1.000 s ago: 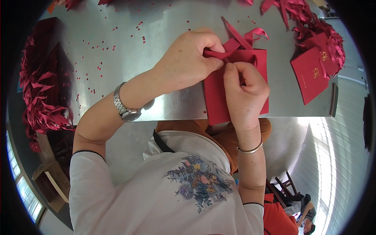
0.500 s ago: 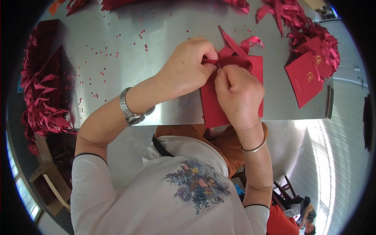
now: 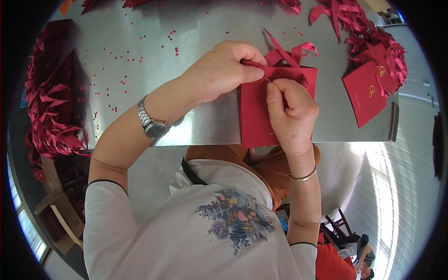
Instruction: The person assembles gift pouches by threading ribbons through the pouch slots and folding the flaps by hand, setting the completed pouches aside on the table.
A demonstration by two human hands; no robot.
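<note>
A red paper bag (image 3: 255, 114) lies flat on the metal table in front of me, its lower end reaching the near edge. Red ribbon (image 3: 290, 55) loops out past the bag's far edge. My left hand (image 3: 228, 67) is closed at the bag's upper left, pinching a piece of the ribbon between thumb and fingers. Over the right part of the bag, my right hand (image 3: 293, 109) is closed too, its thumb and forefinger pinching a thin ribbon end close to the left fingertips. The fingers partly hide the ribbon's run through the bag.
Finished-looking red bags with ribbons (image 3: 366, 93) lie in a pile at the right. More ribboned red bags (image 3: 51, 112) are heaped along the left edge. Small red paper dots (image 3: 172, 39) are scattered over the metal table (image 3: 196, 116). An open cardboard box (image 3: 58, 224) stands at lower left.
My right hand has drawn slightly right and nearer to me, pulling the ribbon end. My left hand has shifted slightly, its thumb now lying over the bag's edge.
</note>
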